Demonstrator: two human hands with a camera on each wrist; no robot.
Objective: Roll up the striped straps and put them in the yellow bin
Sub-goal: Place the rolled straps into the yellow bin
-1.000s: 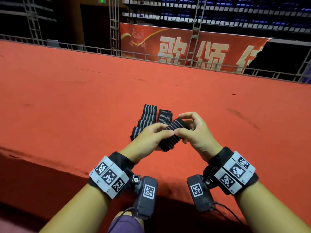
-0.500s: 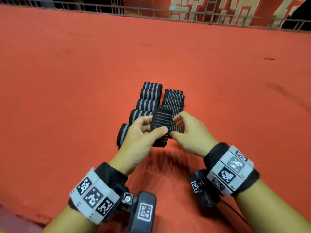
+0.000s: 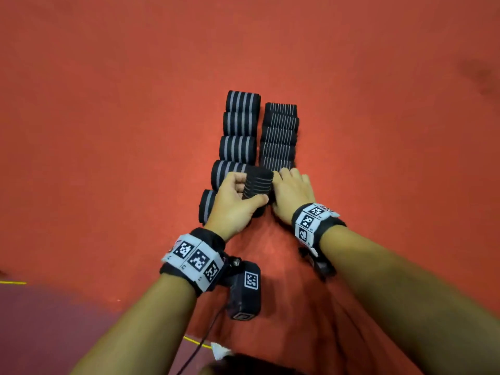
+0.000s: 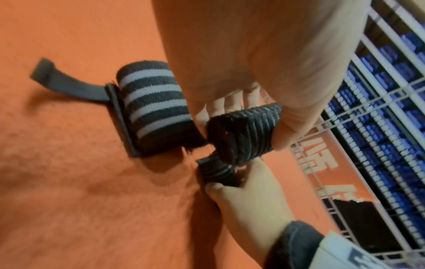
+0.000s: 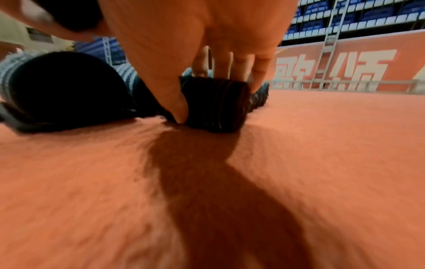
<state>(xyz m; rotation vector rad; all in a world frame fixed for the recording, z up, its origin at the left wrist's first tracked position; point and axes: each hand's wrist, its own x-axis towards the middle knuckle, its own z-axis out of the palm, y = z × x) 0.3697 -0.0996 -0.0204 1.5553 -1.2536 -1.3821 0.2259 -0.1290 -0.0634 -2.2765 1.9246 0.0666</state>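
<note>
**Two rolls in hand, no bin in sight**

Left hand (image 3: pixel 238 201) grips a finished thin-striped roll (image 3: pixel 257 185); right hand (image 3: pixel 290 196) pinches another roll (image 5: pixel 216 103) on the red carpet (image 3: pixel 108 131). A loosened grip could let either unwind or knock the neat rows (image 3: pixel 280 133).

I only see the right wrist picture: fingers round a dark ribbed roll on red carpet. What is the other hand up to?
Observer: The left hand grips a second thin-striped roll, close beside the right hand and its dark ribbed roll.
Visitor: Are there more rolls?
Observer: Yes. The head view shows two columns on the carpet: broad-striped rolls on the left, thin-striped rolls on the right.
Visitor: All neatly wound?
Observer: Not quite. The left wrist view shows the tail of one broad-striped roll lying loose on the carpet.
</note>
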